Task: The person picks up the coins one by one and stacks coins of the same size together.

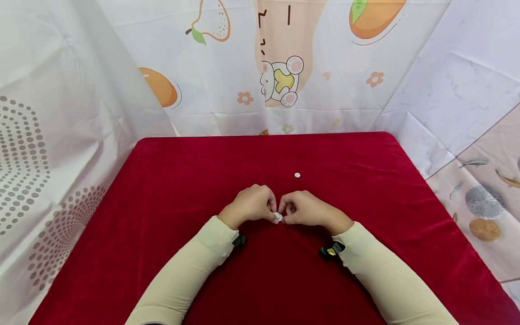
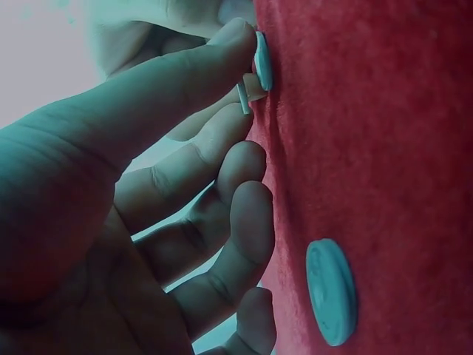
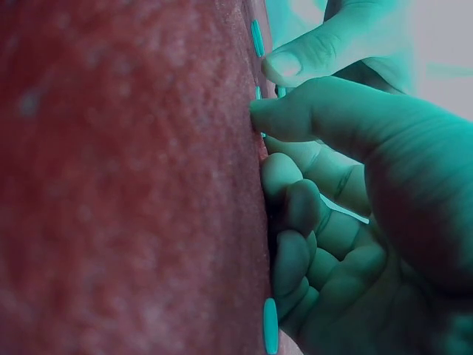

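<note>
My left hand (image 1: pixel 253 204) and right hand (image 1: pixel 306 208) meet near the middle of the table, over a pair of small white discs (image 1: pixel 278 216). In the left wrist view, the left thumb and a finger pinch one thin disc (image 2: pixel 243 98), seen edge-on. Another disc (image 2: pixel 264 62) lies just beyond the left thumb tip, low against the cloth. The right wrist view has the right thumb pressed to a disc (image 3: pixel 258 92), partly covered; the opposing fingertip is hidden. The other fingers of the right hand are curled.
One more white disc (image 1: pixel 297 175) lies on the red cloth (image 1: pixel 203 167), beyond the hands. Printed white curtains (image 1: pixel 227 119) hang behind the table and along both sides. Dark straps (image 1: pixel 239 240) sit on the wrists.
</note>
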`<move>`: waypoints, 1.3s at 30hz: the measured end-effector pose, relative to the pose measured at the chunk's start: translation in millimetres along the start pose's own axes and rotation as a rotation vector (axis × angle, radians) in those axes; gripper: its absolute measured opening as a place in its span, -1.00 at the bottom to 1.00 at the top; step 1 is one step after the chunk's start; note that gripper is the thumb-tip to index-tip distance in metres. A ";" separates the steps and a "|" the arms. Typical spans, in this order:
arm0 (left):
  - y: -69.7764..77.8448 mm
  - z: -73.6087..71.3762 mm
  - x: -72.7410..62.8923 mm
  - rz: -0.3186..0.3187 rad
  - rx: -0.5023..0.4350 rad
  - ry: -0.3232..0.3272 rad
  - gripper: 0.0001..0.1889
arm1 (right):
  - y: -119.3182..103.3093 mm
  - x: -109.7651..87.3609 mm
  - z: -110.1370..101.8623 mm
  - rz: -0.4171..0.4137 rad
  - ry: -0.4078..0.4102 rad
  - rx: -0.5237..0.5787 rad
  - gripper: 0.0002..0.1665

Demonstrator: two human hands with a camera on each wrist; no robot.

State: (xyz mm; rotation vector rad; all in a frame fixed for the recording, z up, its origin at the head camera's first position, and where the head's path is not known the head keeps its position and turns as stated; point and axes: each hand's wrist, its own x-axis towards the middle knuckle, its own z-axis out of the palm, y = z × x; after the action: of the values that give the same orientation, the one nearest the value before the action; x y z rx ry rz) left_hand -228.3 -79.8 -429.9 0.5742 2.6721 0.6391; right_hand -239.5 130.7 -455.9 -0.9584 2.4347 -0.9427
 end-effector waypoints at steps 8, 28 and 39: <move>0.3 3.5 1.4 -0.006 0.053 -0.008 -0.76 | 0.8 0.5 0.3 0.000 -0.001 -0.005 -0.78; 1.1 4.6 2.3 -0.013 0.053 -0.012 -0.76 | 0.1 0.1 -0.4 0.008 -0.005 0.002 -0.76; -2.6 -2.5 -0.3 -0.015 0.024 -0.060 -0.79 | -0.3 0.4 -0.1 0.009 -0.003 0.004 -0.78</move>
State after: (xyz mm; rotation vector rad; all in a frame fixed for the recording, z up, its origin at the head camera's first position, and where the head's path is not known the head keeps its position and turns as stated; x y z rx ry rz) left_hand -229.8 -82.9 -429.0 0.5705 2.6291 0.5776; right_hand -239.7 130.4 -455.7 -0.9457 2.4319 -0.9422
